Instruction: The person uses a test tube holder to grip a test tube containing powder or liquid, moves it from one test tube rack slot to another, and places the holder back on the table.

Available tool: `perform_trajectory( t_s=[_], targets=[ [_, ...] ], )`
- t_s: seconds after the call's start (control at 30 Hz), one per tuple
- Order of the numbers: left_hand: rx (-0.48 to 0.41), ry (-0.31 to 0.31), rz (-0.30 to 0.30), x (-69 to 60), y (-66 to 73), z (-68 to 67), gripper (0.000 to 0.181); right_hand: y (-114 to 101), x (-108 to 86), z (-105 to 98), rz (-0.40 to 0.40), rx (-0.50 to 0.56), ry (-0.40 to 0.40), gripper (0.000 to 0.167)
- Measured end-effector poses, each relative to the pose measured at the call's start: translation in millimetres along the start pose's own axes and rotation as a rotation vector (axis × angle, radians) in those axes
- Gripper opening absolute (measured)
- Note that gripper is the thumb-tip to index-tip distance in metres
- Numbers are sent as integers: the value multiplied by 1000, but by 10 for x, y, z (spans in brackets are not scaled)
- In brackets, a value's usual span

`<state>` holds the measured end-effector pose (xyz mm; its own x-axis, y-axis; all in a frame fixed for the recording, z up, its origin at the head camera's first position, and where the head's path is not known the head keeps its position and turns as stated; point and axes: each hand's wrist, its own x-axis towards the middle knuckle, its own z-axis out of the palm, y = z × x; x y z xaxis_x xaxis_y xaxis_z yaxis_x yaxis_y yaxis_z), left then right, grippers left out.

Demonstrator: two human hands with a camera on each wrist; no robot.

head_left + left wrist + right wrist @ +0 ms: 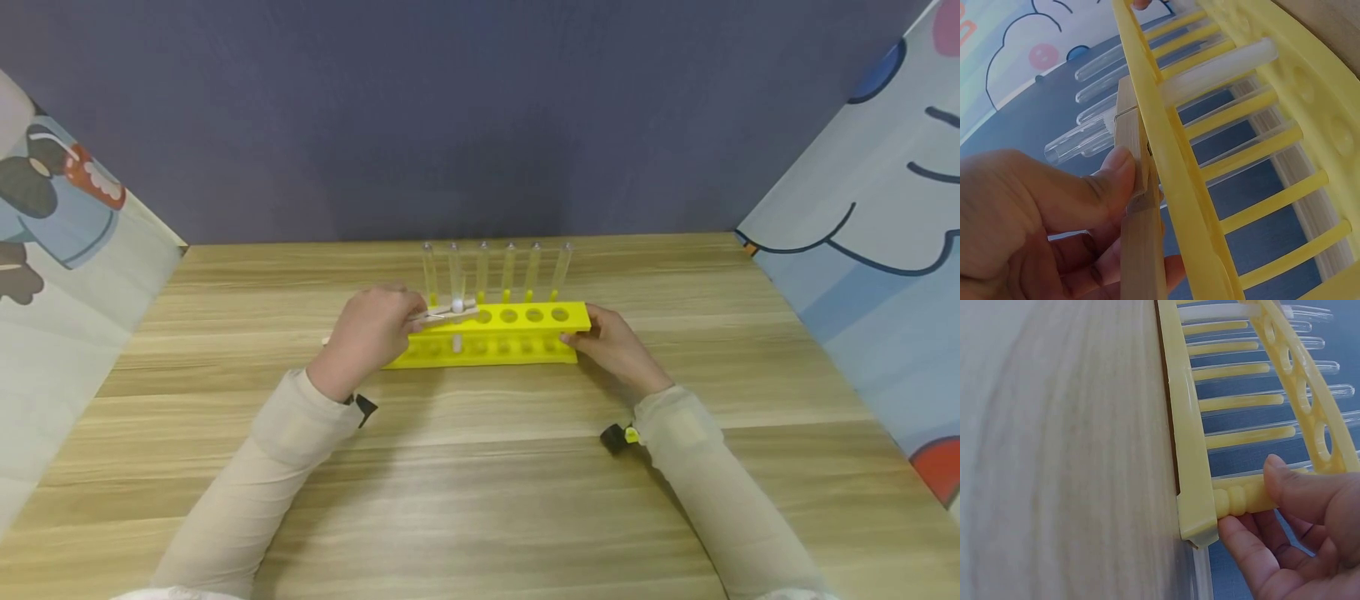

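In head view's middle, left hand (pixel 375 332) at nine o'clock pinches wooden test-tube clamp (pixel 468 312); right hand (pixel 619 343) at three holds yellow test-tube rack (pixel 517 359). Best keep rack still, clamp level.
Left wrist: white-filled test tube (pixel 1229 70) in rack, one o'clock; clamp's bite hard to see.
Right wrist: rack cut off, twelve o'clock.

We'd say a little tabletop booth more than a real lab: wood-grain table (pixel 480 500), plain dark panel (pixel 450 117) across the back, cartoon-printed left wall (pixel 67 333) and a similar right wall (pixel 862 250). The yellow rack (pixel 497 327) and clear test tubes (pixel 509 268) are the labby bits we spot.
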<state>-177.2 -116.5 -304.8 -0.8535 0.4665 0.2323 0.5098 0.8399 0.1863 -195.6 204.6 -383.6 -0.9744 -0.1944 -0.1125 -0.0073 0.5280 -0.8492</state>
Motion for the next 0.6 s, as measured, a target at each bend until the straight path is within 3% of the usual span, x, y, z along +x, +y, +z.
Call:
perform_trajectory(
  t_s=[0.6],
  targets=[
    [53,-3,-4,4,45,4,7,15,1,-4,1,-9,-1,41]
  ],
)
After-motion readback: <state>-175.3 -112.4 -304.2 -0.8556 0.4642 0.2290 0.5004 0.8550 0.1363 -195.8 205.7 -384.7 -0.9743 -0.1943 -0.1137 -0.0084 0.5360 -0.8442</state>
